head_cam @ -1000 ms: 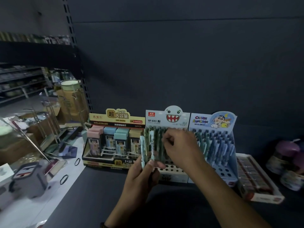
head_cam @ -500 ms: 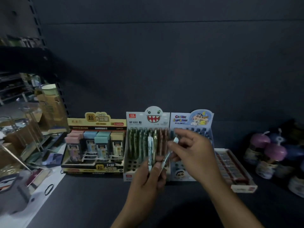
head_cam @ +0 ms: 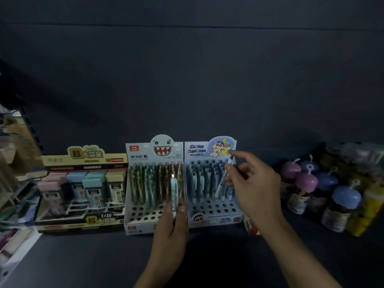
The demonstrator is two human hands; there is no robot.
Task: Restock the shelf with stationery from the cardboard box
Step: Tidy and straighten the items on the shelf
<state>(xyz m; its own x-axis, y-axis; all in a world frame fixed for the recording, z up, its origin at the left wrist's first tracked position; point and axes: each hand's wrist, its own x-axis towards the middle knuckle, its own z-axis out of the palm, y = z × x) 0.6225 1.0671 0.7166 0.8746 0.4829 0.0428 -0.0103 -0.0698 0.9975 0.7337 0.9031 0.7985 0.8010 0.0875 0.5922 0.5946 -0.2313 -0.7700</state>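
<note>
Two pen display boxes stand side by side on the dark shelf: a monster-face box (head_cam: pixel 154 220) and a cartoon-boy box (head_cam: pixel 215 218). My left hand (head_cam: pixel 171 235) grips one pale pen (head_cam: pixel 173 194) upright in front of the monster-face box. Over the cartoon-boy box, my right hand (head_cam: pixel 254 190) pinches another pale pen (head_cam: pixel 223 179), its tip pointing down among the pens that stand there. The cardboard box is not in view.
A yellow display of pastel lead cases (head_cam: pixel 83 190) stands left of the pen boxes. Small jars with purple and blue caps (head_cam: pixel 324 190) crowd the right. A red-and-white box (head_cam: pixel 250 225) peeks out behind my right wrist. Racks and goods are blurred at the far left.
My right hand took one of the two pens from my left hand and carried it right to the cartoon-boy box. The view swung right.
</note>
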